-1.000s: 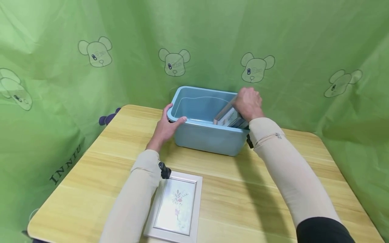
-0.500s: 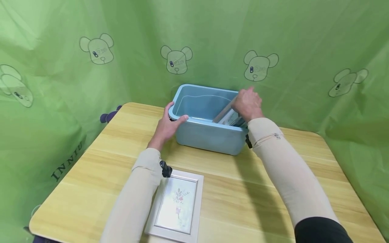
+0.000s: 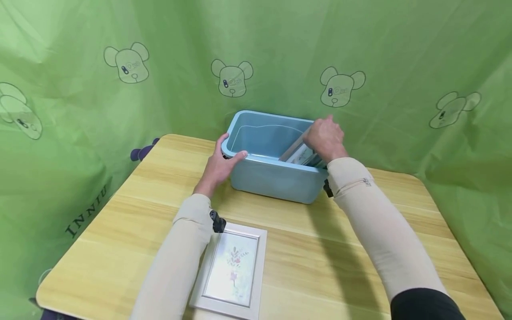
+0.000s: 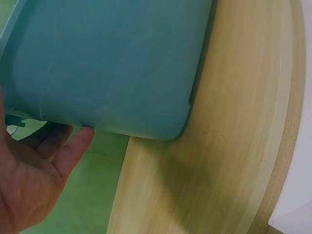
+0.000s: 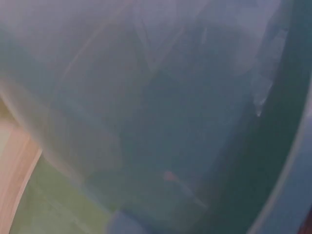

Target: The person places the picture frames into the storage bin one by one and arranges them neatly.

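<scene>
A light blue plastic bin [image 3: 276, 182] stands toward the back of the table. My left hand [image 3: 218, 168] grips its left front corner, thumb over the front rim and fingers around the end; in the left wrist view the fingertips [image 4: 87, 132] touch the outer wall. Inside the bin's right end, a picture frame [image 3: 294, 147] leans at a slant, with a floral picture [image 3: 302, 154] beside it. My right hand [image 3: 326, 137] is curled over the frame's upper end, its fingertips hidden. The right wrist view is a blurred close look at the bin wall [image 5: 161, 122].
A silver-white picture frame [image 3: 232, 269] with a flower print lies flat on the wooden table [image 3: 312, 275], partly under my left forearm. A green curtain [image 3: 280, 40] with bear heads hangs close behind the table. Something purple [image 3: 140, 154] shows past the left edge.
</scene>
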